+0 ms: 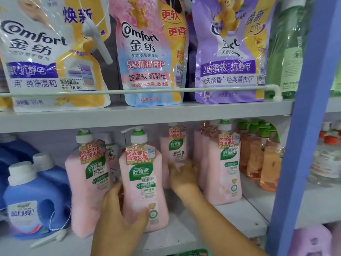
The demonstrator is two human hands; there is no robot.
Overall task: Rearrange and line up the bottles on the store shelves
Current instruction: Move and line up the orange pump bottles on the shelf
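Observation:
Several pink pump bottles with green-and-white labels stand on the lower shelf [230, 217]. My left hand [121, 215] grips the front middle pink bottle [144, 182] at its lower part, thumb across the front. My right hand [182, 174] reaches deeper into the shelf and holds the base of a pink bottle at the back [175, 145]. Another pink bottle [86, 182] stands just left of the gripped one, and one more [225, 163] stands to the right at the shelf front.
Blue detergent jugs [31, 200] fill the shelf's left end, orange pump bottles [262, 154] the right. Refill pouches [147, 52] sit behind a white rail [147, 90] on the shelf above. A blue upright post [302, 126] bounds the right side.

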